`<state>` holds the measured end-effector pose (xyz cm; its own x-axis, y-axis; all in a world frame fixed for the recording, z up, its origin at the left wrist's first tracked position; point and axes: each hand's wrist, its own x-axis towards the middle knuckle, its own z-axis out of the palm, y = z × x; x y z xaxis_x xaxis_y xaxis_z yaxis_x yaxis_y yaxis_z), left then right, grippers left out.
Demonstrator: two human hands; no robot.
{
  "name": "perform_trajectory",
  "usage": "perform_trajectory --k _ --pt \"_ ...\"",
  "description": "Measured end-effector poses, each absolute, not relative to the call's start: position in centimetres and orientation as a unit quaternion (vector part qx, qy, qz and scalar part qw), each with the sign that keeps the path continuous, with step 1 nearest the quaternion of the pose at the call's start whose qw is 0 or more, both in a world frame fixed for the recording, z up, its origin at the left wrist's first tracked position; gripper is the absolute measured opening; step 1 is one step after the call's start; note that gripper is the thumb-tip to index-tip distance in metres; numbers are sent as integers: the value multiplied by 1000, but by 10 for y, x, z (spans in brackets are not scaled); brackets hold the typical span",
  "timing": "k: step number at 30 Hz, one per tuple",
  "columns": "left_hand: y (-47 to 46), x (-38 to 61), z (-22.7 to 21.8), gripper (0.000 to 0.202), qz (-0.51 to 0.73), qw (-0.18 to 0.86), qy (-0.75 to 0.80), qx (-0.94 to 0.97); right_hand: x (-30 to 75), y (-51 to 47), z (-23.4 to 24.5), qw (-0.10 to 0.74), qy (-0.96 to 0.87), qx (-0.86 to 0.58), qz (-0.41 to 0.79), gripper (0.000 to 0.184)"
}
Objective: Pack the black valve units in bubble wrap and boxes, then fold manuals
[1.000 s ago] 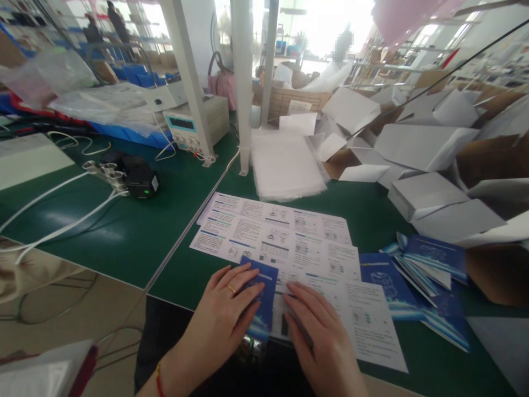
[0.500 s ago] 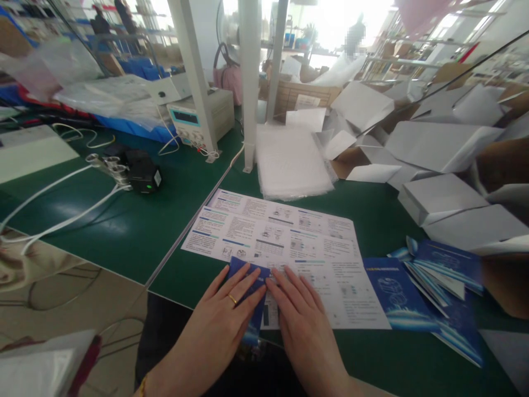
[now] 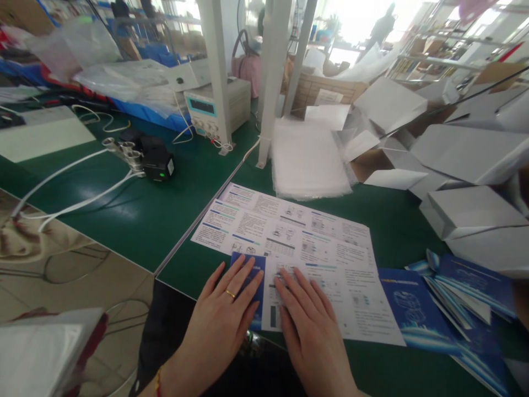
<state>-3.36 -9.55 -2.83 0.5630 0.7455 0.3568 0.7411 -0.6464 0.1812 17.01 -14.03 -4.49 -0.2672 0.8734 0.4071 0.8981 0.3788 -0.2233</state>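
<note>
A large printed instruction leaflet (image 3: 289,237) lies spread on the green table, full of text and small drawings. At its near left, a blue cover panel (image 3: 259,300) is folded over, face up. My left hand (image 3: 225,306) rests flat on this panel, fingers spread, a ring on one finger. Beside it, my right hand (image 3: 308,314) lies flat on the white printed side, fingers stretched out. Right of the sheet is a blue leaflet cover (image 3: 407,309), partly under the sheet's edge. Several folded blue leaflets (image 3: 471,281) are heaped beyond it.
White boxes (image 3: 475,154) crowd the right side. A stack of clear plastic bags (image 3: 308,160) lies behind the leaflet, near a metal post (image 3: 270,82). Left are a black device with metal fittings (image 3: 159,165), white tubes (image 3: 74,204) and a power supply (image 3: 202,113). A person (image 3: 382,27) is far behind.
The view has shifted, so the table's things appear farther right. My left fingers press the blue panel, which now lies flatter and straighter. My right hand has slid slightly away from the fold.
</note>
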Motion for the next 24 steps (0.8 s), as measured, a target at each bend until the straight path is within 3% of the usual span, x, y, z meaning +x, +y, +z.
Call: perform_trajectory --k 24 --pt "-96 -25 -32 41 198 -2 426 883 169 -141 -46 233 -797 -557 -20 45"
